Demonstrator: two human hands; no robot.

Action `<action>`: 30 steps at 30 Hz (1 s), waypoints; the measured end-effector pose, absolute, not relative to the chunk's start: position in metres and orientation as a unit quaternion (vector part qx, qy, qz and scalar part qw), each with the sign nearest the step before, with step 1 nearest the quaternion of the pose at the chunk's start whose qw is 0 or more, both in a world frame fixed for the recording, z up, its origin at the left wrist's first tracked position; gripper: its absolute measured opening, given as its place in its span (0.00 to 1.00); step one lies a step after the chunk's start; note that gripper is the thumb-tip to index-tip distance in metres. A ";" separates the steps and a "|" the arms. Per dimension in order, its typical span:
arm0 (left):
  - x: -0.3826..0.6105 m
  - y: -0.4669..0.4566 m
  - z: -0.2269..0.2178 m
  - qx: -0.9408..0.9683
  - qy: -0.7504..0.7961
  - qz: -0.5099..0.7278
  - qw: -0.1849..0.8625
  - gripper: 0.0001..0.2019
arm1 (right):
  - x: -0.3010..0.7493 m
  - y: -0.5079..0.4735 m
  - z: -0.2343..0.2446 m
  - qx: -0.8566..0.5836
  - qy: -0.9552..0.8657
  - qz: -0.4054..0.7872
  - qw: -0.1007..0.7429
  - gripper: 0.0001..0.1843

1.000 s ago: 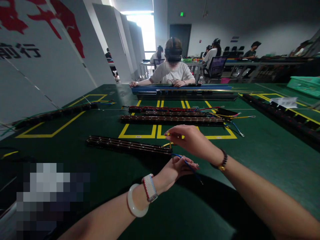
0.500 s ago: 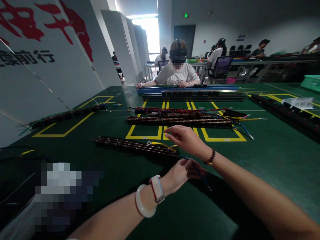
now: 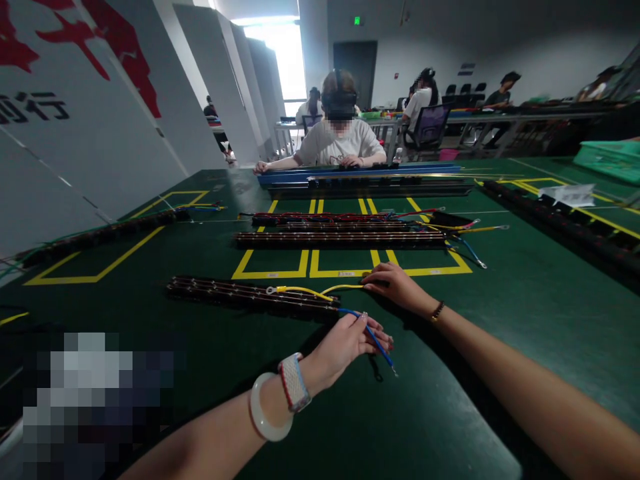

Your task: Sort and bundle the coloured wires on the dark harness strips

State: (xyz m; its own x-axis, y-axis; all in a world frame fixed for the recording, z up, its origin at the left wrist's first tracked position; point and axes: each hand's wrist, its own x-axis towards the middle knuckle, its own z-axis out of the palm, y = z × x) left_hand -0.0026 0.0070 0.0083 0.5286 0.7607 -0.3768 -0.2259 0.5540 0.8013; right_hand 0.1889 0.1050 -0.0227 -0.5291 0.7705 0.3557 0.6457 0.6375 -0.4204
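A long black bar with rows of copper-coloured strips lies on the green table, slightly slanted. From its right end come a blue cable and two yellow cables. My left hand pinches the blue cable under its thumb, with the other fingers stretched beneath it; the cable's metal tip hangs free past them. My right hand, palm down, has its fingertips closed on the end of one yellow cable. The other yellow cable folds back over the bar and ends in a ring lug.
Beyond lie several similar bars with loose cables, over yellow tape outlines. Further black strips lie left and right. A person sits opposite behind blue rails. A green basket stands far right.
My right hand has moved right and lowered towards the table, drawing the yellow cable out to the right. The left hand stays at the blue cable. The view has turned slightly right.
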 end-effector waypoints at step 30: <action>-0.041 0.018 0.073 0.805 0.530 -0.134 0.230 0.19 | 0.187 0.099 -0.021 -0.430 -0.857 0.090 0.267 0.09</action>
State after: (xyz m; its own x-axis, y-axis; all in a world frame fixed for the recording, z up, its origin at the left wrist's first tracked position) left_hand -0.0412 0.0184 0.0733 0.4026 0.7910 -0.4607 0.9149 -0.3325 0.2287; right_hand 0.1871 0.0991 -0.0206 -0.4869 0.7861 0.3809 0.6895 0.6136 -0.3849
